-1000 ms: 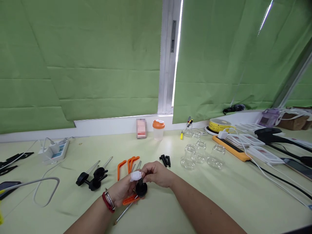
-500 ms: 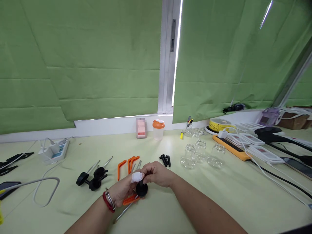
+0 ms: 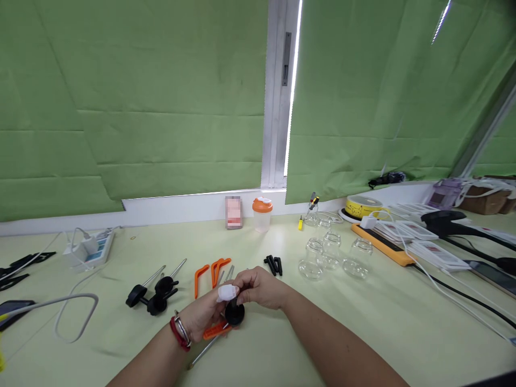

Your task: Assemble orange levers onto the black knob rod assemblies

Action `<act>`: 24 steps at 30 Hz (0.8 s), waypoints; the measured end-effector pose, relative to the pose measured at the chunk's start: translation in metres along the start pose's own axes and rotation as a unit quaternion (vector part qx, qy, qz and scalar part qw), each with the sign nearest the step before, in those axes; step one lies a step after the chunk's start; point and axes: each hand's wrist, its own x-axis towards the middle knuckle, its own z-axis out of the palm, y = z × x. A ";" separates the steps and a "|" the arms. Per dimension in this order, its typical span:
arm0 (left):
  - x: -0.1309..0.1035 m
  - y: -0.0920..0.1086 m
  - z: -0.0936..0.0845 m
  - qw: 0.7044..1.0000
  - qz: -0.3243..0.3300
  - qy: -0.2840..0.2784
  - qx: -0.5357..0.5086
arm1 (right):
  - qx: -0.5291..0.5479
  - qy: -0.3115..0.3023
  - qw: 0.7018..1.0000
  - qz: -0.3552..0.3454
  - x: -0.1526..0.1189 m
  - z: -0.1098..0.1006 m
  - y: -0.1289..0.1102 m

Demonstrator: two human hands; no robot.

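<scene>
My left hand (image 3: 201, 317) is closed around a black round cap (image 3: 235, 314) with a stem on top. A white wrapping (image 3: 228, 293) covers what looks like the left thumb tip. The fingers of my right hand (image 3: 256, 287) pinch at the top of the cap's stem, touching the left hand; their tips are partly hidden. Below the left hand show an orange lever (image 3: 215, 329) and a thin metal rod (image 3: 205, 350); whether they join the cap I cannot tell. Just beyond lie more orange levers (image 3: 217, 269) and several short black tubes (image 3: 274, 264).
Black caps with metal rods (image 3: 155, 295) lie at left, near a power strip (image 3: 104, 248) and cables. Clear glass bottles (image 3: 313, 260) stand at right. An orange-lidded cup (image 3: 262, 215) stands by the wall. Further right are an orange power strip (image 3: 382, 244) and a phone (image 3: 494, 275).
</scene>
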 end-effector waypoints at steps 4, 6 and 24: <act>-0.001 0.001 0.000 1.000 -0.005 0.008 0.002 | 0.004 -0.009 1.000 -0.007 -0.001 0.000 -0.003; -0.001 0.002 0.001 1.000 -0.004 0.009 0.006 | 0.008 -0.014 1.000 -0.008 -0.002 0.000 -0.004; -0.003 0.005 0.005 1.000 0.009 0.002 -0.008 | 0.034 0.009 0.999 0.005 0.002 -0.001 0.007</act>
